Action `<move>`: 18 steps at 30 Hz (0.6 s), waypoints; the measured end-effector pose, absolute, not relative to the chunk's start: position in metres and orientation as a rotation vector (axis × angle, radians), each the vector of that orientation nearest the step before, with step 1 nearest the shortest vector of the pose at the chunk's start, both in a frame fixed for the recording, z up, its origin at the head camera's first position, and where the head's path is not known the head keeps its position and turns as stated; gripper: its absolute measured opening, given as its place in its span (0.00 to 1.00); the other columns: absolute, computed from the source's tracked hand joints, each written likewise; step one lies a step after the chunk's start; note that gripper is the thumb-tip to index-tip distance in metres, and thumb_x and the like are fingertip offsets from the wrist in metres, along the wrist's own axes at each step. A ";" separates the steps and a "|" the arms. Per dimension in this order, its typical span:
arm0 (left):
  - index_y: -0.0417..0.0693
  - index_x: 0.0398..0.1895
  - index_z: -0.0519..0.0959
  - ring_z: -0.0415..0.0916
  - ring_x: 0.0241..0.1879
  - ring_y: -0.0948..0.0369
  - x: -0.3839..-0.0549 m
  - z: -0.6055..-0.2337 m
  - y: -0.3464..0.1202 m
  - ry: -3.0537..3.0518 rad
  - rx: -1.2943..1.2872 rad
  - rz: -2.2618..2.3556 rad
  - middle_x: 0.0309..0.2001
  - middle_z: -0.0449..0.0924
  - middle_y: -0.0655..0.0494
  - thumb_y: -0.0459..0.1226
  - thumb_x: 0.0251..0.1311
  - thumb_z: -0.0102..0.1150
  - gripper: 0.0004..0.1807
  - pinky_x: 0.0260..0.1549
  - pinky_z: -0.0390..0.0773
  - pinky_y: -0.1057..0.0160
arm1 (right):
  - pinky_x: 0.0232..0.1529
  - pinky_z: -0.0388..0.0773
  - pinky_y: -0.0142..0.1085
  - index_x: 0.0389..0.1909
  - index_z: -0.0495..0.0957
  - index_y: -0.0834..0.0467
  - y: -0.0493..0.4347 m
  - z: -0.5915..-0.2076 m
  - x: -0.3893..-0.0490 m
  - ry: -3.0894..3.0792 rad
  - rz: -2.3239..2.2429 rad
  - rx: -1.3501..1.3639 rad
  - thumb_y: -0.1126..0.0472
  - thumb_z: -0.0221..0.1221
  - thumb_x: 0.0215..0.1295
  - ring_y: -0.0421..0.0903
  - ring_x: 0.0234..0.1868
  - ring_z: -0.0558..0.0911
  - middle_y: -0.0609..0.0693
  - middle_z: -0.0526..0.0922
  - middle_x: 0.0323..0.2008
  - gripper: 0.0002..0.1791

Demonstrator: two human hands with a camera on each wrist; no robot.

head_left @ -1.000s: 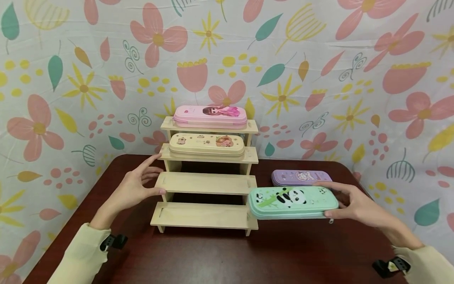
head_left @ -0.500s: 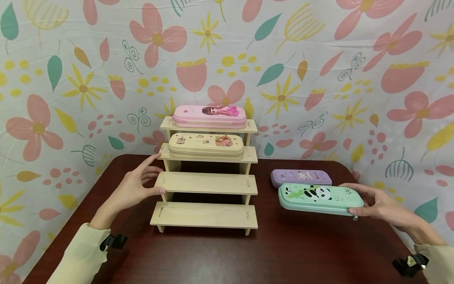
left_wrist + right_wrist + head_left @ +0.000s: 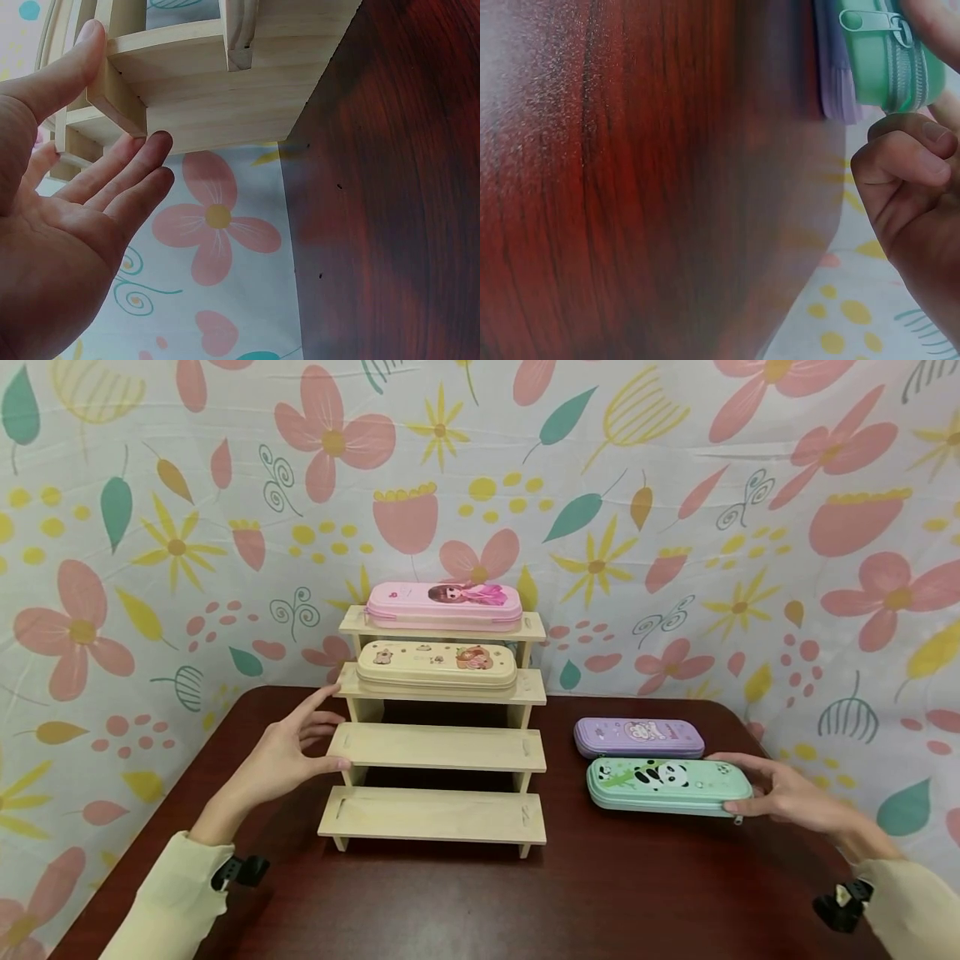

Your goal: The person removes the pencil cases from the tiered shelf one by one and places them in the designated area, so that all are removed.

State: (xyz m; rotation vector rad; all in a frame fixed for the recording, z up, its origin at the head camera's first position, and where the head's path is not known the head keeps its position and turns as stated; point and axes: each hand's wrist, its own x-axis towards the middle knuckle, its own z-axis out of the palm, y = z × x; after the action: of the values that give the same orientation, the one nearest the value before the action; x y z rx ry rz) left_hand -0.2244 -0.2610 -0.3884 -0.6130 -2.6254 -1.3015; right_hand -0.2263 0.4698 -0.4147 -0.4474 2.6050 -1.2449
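Observation:
My right hand [image 3: 787, 797] pinches the right end of a mint green pencil case [image 3: 667, 785] with a panda on its lid. The case is low over the table, and its zip pull shows close up in the right wrist view. Just behind it lies a purple pencil case [image 3: 637, 737]. My left hand [image 3: 288, 747] rests against the left side of a stepped wooden rack [image 3: 431, 814], its fingers loosely extended and the thumb on a lower shelf's edge. A pink pencil case [image 3: 446, 606] lies on the top shelf, a cream one [image 3: 435, 667] on the shelf below.
The rack stands on a dark red-brown table [image 3: 480, 902], left of the green and purple cases. A flower-patterned cloth [image 3: 480, 468] hangs behind and beside the table.
My right hand has carried the green case right, away from the rack, then slightly back left and down, in front of the purple case. My left hand has stayed put.

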 end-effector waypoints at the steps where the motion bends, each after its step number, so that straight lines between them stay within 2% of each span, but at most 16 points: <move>1: 0.65 0.85 0.55 0.78 0.62 0.42 -0.224 -0.389 -0.261 -2.626 -0.612 -1.302 0.62 0.79 0.42 0.39 0.55 0.83 0.59 0.62 0.75 0.36 | 0.11 0.66 0.33 0.73 0.71 0.53 0.470 -0.416 -0.228 2.604 -1.247 -0.450 0.66 0.70 0.67 0.37 0.13 0.60 0.46 0.76 0.25 0.34; 5: 0.65 0.85 0.55 0.78 0.63 0.42 -0.224 -0.388 -0.261 -2.624 -0.616 -1.307 0.62 0.79 0.42 0.39 0.55 0.83 0.59 0.62 0.75 0.36 | 0.12 0.66 0.34 0.73 0.72 0.43 0.471 -0.420 -0.233 2.566 -1.265 -0.434 0.66 0.68 0.70 0.41 0.14 0.64 0.54 0.82 0.36 0.34; 7: 0.66 0.85 0.55 0.78 0.63 0.42 -0.225 -0.388 -0.261 -2.624 -0.618 -1.311 0.62 0.79 0.41 0.39 0.55 0.83 0.59 0.62 0.75 0.36 | 0.13 0.67 0.34 0.73 0.72 0.41 0.471 -0.422 -0.235 2.550 -1.268 -0.417 0.65 0.68 0.70 0.43 0.15 0.66 0.54 0.82 0.38 0.34; 10: 0.65 0.85 0.54 0.77 0.63 0.42 -0.225 -0.388 -0.261 -2.622 -0.624 -1.314 0.62 0.78 0.40 0.40 0.55 0.83 0.59 0.63 0.74 0.36 | 0.12 0.66 0.33 0.74 0.70 0.41 0.470 -0.423 -0.238 2.544 -1.252 -0.413 0.64 0.68 0.70 0.40 0.14 0.64 0.49 0.79 0.30 0.35; 13: 0.65 0.86 0.54 0.78 0.63 0.42 -0.225 -0.388 -0.261 -2.622 -0.623 -1.318 0.62 0.79 0.40 0.40 0.55 0.83 0.59 0.63 0.74 0.36 | 0.12 0.64 0.31 0.75 0.68 0.40 0.470 -0.425 -0.241 2.535 -1.244 -0.422 0.64 0.68 0.71 0.36 0.14 0.59 0.49 0.81 0.27 0.36; 16: 0.65 0.86 0.54 0.78 0.62 0.42 -0.225 -0.388 -0.261 -2.622 -0.620 -1.324 0.62 0.79 0.40 0.40 0.55 0.83 0.59 0.63 0.74 0.35 | 0.11 0.64 0.30 0.77 0.67 0.48 0.470 -0.426 -0.244 2.532 -1.242 -0.444 0.64 0.69 0.70 0.35 0.13 0.60 0.53 0.84 0.29 0.37; 18: 0.65 0.86 0.54 0.78 0.62 0.42 -0.225 -0.388 -0.261 -2.623 -0.619 -1.327 0.62 0.79 0.40 0.40 0.55 0.83 0.59 0.63 0.74 0.35 | 0.11 0.65 0.31 0.77 0.65 0.57 0.470 -0.427 -0.246 2.543 -1.233 -0.468 0.65 0.69 0.69 0.35 0.12 0.61 0.54 0.84 0.28 0.38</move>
State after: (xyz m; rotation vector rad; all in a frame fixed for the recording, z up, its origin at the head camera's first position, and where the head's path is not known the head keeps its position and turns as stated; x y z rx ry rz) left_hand -0.2249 -0.2608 -0.3877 -0.6191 -2.6226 -1.3266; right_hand -0.2457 0.4701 -0.4274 -0.4679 2.5426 -1.2332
